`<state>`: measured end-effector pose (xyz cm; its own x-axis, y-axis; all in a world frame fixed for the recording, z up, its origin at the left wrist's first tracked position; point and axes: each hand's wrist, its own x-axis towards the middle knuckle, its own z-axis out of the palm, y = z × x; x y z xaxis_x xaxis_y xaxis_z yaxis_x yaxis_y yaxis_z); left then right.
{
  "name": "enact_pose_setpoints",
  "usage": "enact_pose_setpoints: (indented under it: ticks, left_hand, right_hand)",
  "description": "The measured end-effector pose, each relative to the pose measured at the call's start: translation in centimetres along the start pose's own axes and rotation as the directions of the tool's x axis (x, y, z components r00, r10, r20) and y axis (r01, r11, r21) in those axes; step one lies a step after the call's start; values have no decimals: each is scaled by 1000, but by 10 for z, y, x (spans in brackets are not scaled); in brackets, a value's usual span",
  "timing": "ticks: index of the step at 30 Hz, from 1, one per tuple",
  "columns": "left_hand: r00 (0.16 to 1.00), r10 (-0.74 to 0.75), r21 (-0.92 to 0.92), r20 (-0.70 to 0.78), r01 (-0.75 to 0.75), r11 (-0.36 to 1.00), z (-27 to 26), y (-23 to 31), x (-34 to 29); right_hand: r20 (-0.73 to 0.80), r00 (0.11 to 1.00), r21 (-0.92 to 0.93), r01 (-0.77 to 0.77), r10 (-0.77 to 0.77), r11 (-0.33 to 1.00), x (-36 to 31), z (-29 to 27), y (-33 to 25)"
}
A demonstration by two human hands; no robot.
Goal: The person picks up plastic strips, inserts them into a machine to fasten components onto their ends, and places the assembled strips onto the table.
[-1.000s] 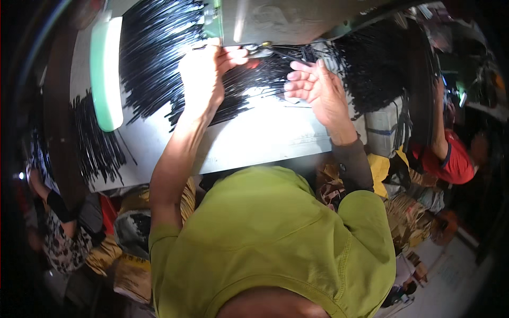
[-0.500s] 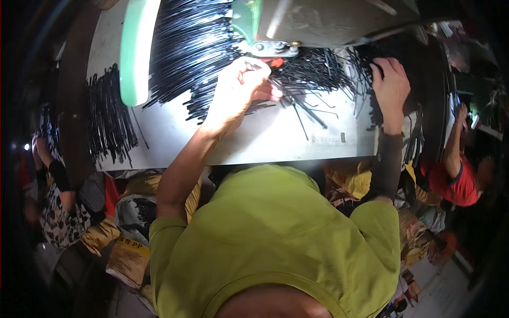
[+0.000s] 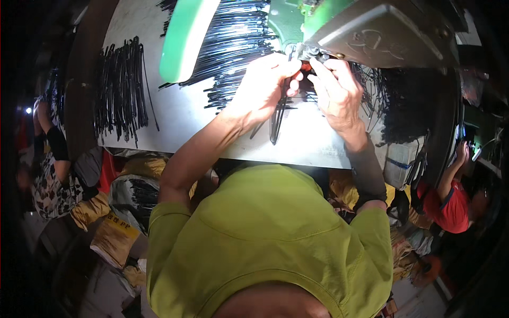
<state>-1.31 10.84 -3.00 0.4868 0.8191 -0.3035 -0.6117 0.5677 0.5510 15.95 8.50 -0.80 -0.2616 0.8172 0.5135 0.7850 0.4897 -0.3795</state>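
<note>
Fingers curled and pinched, my left hand (image 3: 268,87) is at the metal head of a green machine (image 3: 286,24). Thin black strips (image 3: 275,127) show below those fingers and seem to run up through them. Close on its right, my right hand (image 3: 339,98) has its thumb and fingertips bent in at the machine's metal fitting (image 3: 314,54). What the right fingertips pinch is hidden. A small red part (image 3: 306,66) shows between the two hands. Glare washes out part of the left hand.
Many black strips (image 3: 233,40) lie in rows behind my left hand, with another bundle (image 3: 122,90) at the table's left. A pale green curved bar (image 3: 183,40) and a brown machine cover (image 3: 387,37) overhang the white table (image 3: 212,140). Dark strips (image 3: 405,106) pile at right. Co-workers sit either side.
My right hand has come left from the strips at the right to the machine head. The left hand stays at the head. The whole view has shifted.
</note>
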Motion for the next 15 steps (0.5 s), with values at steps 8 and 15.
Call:
enact_pose_setpoints:
  ticks: [8, 15]
  left_hand:
    - [979, 205, 468, 14, -188, 864, 3, 2, 3]
    - [910, 410, 642, 65, -352, 681, 6, -6, 11]
  right_hand:
    - [299, 747, 652, -615, 594, 445, -4, 10, 1]
    - [233, 740, 695, -580, 630, 424, -1, 16, -4]
